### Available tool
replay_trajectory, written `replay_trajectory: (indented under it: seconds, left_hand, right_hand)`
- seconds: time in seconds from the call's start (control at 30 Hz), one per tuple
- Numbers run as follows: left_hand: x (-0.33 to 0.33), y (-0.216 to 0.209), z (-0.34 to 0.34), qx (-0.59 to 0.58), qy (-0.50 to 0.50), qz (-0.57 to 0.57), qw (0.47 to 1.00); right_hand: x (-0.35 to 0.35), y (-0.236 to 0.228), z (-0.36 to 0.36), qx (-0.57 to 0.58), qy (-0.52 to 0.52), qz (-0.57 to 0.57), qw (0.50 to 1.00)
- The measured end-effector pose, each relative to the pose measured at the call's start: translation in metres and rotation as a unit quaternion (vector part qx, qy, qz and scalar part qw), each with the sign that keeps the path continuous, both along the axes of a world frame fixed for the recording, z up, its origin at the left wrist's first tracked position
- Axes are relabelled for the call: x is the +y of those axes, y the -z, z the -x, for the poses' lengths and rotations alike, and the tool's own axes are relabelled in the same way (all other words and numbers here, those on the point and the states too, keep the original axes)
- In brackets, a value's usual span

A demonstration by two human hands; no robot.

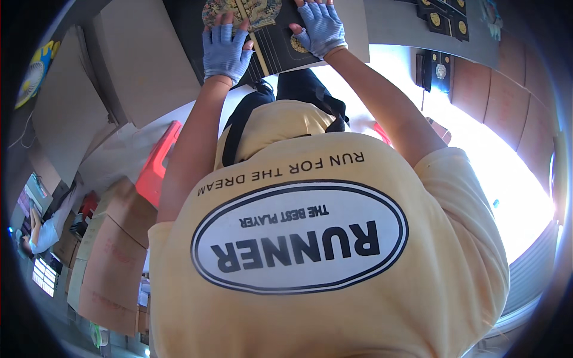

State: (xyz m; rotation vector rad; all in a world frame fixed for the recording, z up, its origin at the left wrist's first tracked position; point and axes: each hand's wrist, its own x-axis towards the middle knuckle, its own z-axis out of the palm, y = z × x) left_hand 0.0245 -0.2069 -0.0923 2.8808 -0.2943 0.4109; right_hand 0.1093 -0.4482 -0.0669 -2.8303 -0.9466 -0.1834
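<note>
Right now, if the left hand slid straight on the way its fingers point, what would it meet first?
Most likely the colourful rounded print on the black panel: the left hand's fingertips already overlap it, though contact is unclear.

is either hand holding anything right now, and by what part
Nothing appears gripped: the left hand and right hand lie open, fingers spread, over the black printed sheet, though the picture's top edge crops the right one's fingertips
</note>
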Motion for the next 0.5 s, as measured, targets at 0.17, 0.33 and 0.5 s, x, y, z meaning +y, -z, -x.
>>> replay_trajectory:
  seconds: [0.17,0.33,0.5]
  left_hand:
    - [-0.001,-0.005,-0.002,0.0,0.012,-0.025,1.0]
    - [0.001,-0.003,-0.002,0.005,0.031,-0.023,0.999]
    - [0.0,-0.011,0.011,0.034,0.026,-0.042,0.998]
  right_hand:
    - [-0.01,0.017,0.011,0.008,0.041,-0.068,0.997]
    - [-0.043,0.028,0.102,0.013,0.024,-0.023,0.999]
    - [-0.092,0.001,0.146,0.13,0.063,-0.137,0.98]
